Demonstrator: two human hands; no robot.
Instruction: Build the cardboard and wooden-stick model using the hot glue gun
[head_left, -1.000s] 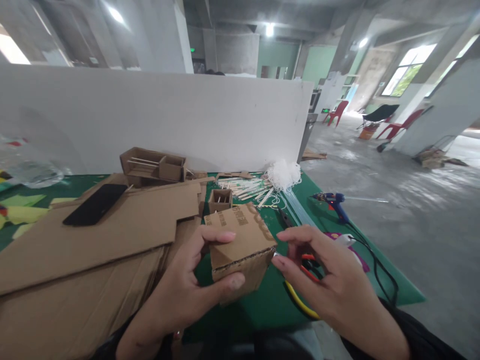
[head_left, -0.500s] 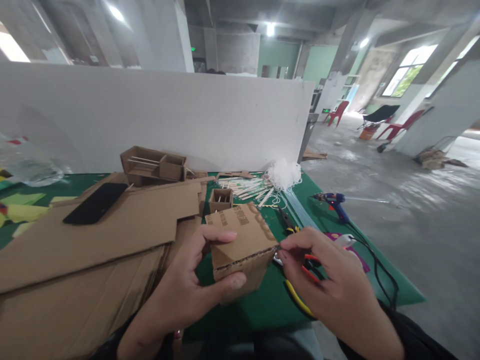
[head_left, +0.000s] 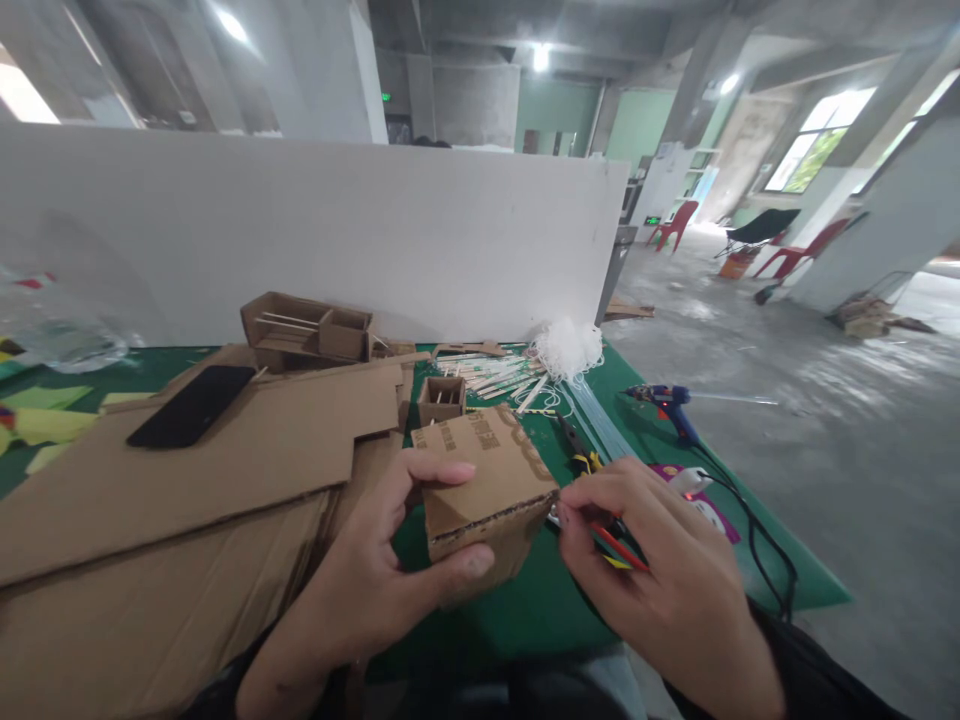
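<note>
My left hand (head_left: 375,580) grips a small folded cardboard box (head_left: 480,480) from the left, thumb on top and fingers underneath, and holds it a little above the green mat (head_left: 540,620). My right hand (head_left: 660,570) is right at the box's right corner. Its fingers are curled around a tool with red and yellow handles (head_left: 616,546). A small metal tip shows at the box corner.
Large cardboard sheets (head_left: 225,470) lie to the left with a black phone (head_left: 191,405) on them. Behind are a cardboard model (head_left: 304,332), a small open box (head_left: 440,398), wooden sticks (head_left: 495,378), pliers (head_left: 574,440) and a blue glue gun (head_left: 671,402) with its cable. A white partition board (head_left: 375,240) stands at the back.
My right hand went from spread open over the tool to curled around its handles, close against the box corner. The left hand and box stayed almost still.
</note>
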